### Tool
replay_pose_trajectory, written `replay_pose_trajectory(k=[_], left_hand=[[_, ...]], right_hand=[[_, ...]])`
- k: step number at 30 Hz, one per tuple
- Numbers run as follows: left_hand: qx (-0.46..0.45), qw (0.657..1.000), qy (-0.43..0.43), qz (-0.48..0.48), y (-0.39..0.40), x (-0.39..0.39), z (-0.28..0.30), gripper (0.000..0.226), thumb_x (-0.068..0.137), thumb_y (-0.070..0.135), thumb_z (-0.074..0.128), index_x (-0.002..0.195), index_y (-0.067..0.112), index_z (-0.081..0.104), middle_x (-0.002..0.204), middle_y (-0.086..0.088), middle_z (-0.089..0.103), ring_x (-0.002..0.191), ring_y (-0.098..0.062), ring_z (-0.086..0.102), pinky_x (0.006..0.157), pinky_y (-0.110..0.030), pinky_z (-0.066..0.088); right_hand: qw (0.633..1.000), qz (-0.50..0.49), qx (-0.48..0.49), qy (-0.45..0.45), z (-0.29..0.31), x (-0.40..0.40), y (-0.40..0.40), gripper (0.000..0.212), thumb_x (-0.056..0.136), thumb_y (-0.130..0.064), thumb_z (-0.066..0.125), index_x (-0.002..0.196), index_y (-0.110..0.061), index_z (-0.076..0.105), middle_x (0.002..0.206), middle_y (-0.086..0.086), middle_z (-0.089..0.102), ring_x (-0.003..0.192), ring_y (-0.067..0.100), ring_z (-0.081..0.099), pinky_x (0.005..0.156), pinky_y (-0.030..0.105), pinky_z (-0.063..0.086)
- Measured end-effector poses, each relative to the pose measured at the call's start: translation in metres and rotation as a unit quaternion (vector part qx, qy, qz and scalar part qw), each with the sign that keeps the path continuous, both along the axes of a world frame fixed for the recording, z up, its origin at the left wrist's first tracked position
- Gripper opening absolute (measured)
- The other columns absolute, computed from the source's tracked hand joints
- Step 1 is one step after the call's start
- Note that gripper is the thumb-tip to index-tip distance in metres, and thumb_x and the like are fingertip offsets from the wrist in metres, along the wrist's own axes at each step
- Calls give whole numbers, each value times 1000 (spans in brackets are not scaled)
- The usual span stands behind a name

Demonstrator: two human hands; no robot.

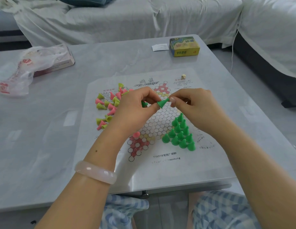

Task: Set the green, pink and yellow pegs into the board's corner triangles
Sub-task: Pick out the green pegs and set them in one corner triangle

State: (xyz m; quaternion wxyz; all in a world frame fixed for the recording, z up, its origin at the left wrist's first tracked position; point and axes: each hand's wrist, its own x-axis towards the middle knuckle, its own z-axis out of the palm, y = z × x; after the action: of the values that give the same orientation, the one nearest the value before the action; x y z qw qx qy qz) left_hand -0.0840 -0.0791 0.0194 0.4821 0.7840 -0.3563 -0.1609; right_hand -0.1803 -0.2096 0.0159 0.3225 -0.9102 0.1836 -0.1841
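Note:
A paper checkers board (pixel 162 161) lies on the grey table. Several green pegs (pixel 181 134) stand upright in its near-right corner triangle. One pink peg (pixel 136 134) stands at the top of the near-left red triangle. Loose pink and yellow pegs (pixel 107 106) lie tipped over on the board's left side. My left hand (pixel 135 111) and my right hand (pixel 192 104) meet above the board's middle, both pinching one green peg (pixel 162 102) that lies tilted between their fingertips. More green (pixel 144 104) shows inside my left palm.
A yellow and green game box (pixel 184 46) and a white slip (pixel 160 47) sit at the table's far right. A small die (pixel 183 76) rests on the board's far edge. A plastic bag over a tissue box (pixel 38 63) lies far left. A covered sofa stands behind.

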Motion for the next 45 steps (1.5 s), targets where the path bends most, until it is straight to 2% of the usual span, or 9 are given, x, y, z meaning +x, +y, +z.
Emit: replay_pose_trajectory(k=[3, 14, 20, 23, 29, 33, 38, 41, 45], left_hand=[[0, 1000, 5, -1, 0, 0, -1, 11, 78, 19, 70, 74, 26, 62, 71, 12, 64, 58, 6, 52, 65, -17, 47], [-10, 1000, 17, -13, 2, 1, 2, 4, 81, 19, 67, 80, 22, 64, 69, 16, 59, 59, -2, 45, 60, -19, 45], [45, 998, -22, 38, 3, 5, -3, 22, 86, 7, 51, 100, 24, 54, 87, 12, 57, 63, -3, 47, 56, -17, 43], [61, 991, -14, 115, 12, 16, -4, 20, 89, 5, 43, 97, 22, 51, 89, 11, 51, 68, -5, 49, 63, -25, 48], [96, 973, 13, 210, 39, 50, -4, 29, 90, 2, 36, 86, 25, 52, 92, -2, 56, 60, -11, 44, 49, -24, 36], [165, 966, -79, 186, 21, 57, 1, 15, 89, 12, 44, 95, 15, 58, 88, -4, 52, 57, -12, 42, 51, -24, 34], [304, 914, -263, 45, -25, 77, -4, 27, 88, 17, 52, 114, 17, 58, 114, -7, 51, 109, -24, 47, 83, -33, 43], [382, 868, -317, 7, -40, 81, -13, 25, 89, 22, 55, 111, 12, 60, 113, -8, 54, 104, -24, 50, 80, -33, 46], [386, 870, -301, 55, -42, 77, -19, 18, 90, 19, 54, 100, 7, 63, 103, -8, 61, 87, -23, 55, 68, -30, 43]], right_hand=[[998, 4, 55, -31, 4, 0, 3, 17, 89, -24, 54, 79, -20, 68, 54, -20, 57, 55, -4, 53, 51, 5, 36], [971, 26, 216, -101, 5, 3, 8, 8, 83, -16, 63, 85, -21, 69, 77, -7, 68, 73, 0, 62, 70, 12, 50], [973, -2, 193, -124, 7, 5, 7, 13, 85, -18, 60, 79, -29, 64, 73, -9, 65, 71, 4, 59, 68, 18, 49], [980, -16, 163, -115, 7, 5, 4, 19, 85, -17, 59, 75, -32, 60, 72, -13, 62, 69, 1, 55, 67, 16, 44], [985, -21, 133, -104, 17, 1, -4, 20, 86, -16, 57, 75, -32, 60, 74, -15, 63, 74, 3, 59, 66, 18, 46], [985, -30, 133, -103, 20, 0, -8, 15, 87, -17, 56, 79, -28, 62, 79, -12, 65, 79, 6, 61, 71, 21, 47], [986, -31, 133, -98, 20, -3, -10, 11, 87, -18, 57, 83, -27, 63, 79, -11, 65, 80, 5, 60, 70, 17, 47], [985, -34, 140, -91, 19, -5, -12, 11, 87, -18, 56, 83, -27, 63, 78, -13, 64, 79, 4, 60, 66, 14, 46], [986, -31, 140, -84, 17, -5, -14, 12, 87, -18, 56, 83, -27, 62, 78, -13, 64, 76, 2, 58, 61, 6, 43]])
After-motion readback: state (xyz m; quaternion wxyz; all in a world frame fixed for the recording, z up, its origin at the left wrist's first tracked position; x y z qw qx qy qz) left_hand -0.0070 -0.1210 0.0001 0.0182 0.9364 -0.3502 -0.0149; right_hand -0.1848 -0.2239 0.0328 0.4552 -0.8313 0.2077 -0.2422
